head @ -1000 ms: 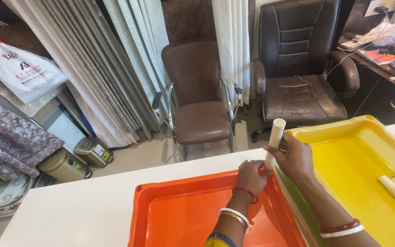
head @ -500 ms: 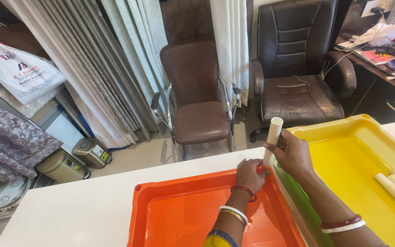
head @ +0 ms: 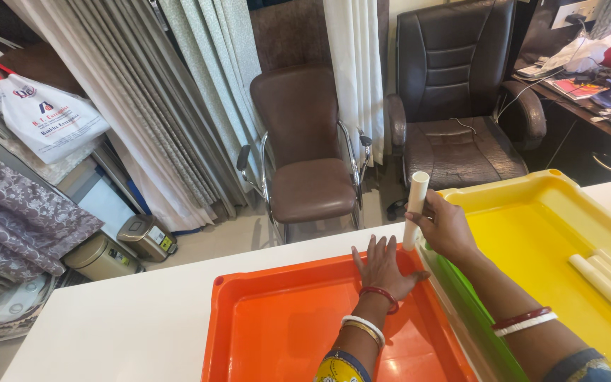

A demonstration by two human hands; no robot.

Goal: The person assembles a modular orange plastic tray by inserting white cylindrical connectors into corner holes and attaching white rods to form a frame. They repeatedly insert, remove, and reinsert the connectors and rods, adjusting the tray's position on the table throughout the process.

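My right hand (head: 444, 226) grips a short white plastic pipe (head: 416, 198) and holds it upright over the far rim between the two trays. My left hand (head: 382, 265) lies flat with fingers spread on the far rim of the orange tray (head: 277, 332), just left of the pipe's lower end. The yellow tray (head: 532, 233) sits to the right, with several more white pipes (head: 606, 283) lying along its right side. A green tray edge (head: 472, 311) shows between the two trays.
The trays rest on a white table (head: 121, 318). Beyond it stand a brown chair (head: 305, 163), a dark office chair (head: 454, 120), curtains, two small pedal bins (head: 125, 247), a white bag (head: 40, 117) and a cluttered desk (head: 595, 78).
My left hand has let go near the pipe's base and spread flat on the orange tray's rim. My right hand lifted the pipe slightly.
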